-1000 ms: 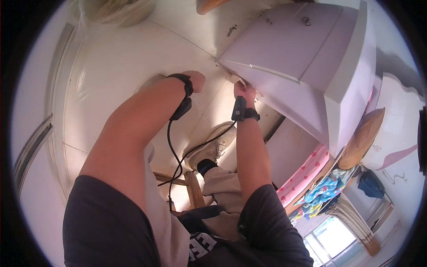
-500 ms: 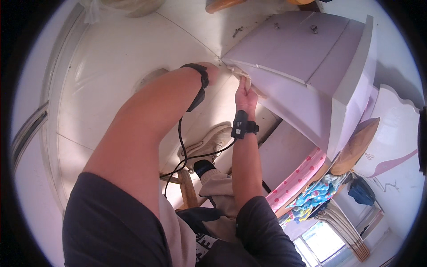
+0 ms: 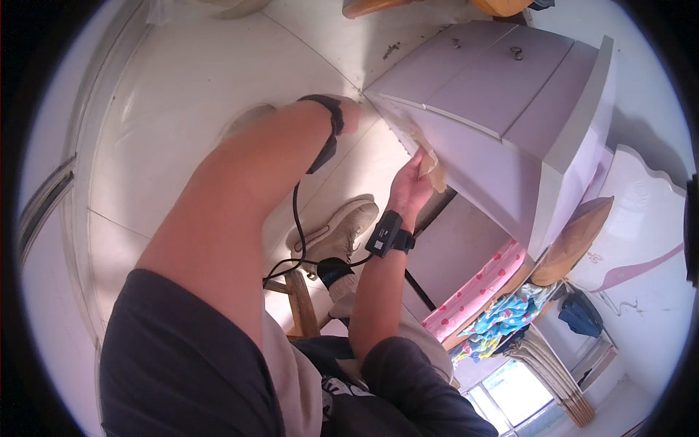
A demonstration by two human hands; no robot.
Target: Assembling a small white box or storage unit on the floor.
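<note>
The right hand (image 3: 411, 188) pinches a crumpled tan cloth (image 3: 435, 173) between its fingers, at the left side of the pale lilac drawer cabinet (image 3: 502, 91). Farther off and to the left, the left hand (image 3: 351, 115) is near the cabinet's far left corner, its fingers mostly hidden, so I cannot tell whether it grasps anything. A beige laced shoe (image 3: 336, 231) rests nearer, on the floor.

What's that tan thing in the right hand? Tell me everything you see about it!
The tan piece looks thin, soft and crumpled, like cloth or paper, with uneven edges. The right hand pinches it, and loose folds stick out past the fingers, beside the lilac cabinet; whether they touch is unclear.
</note>
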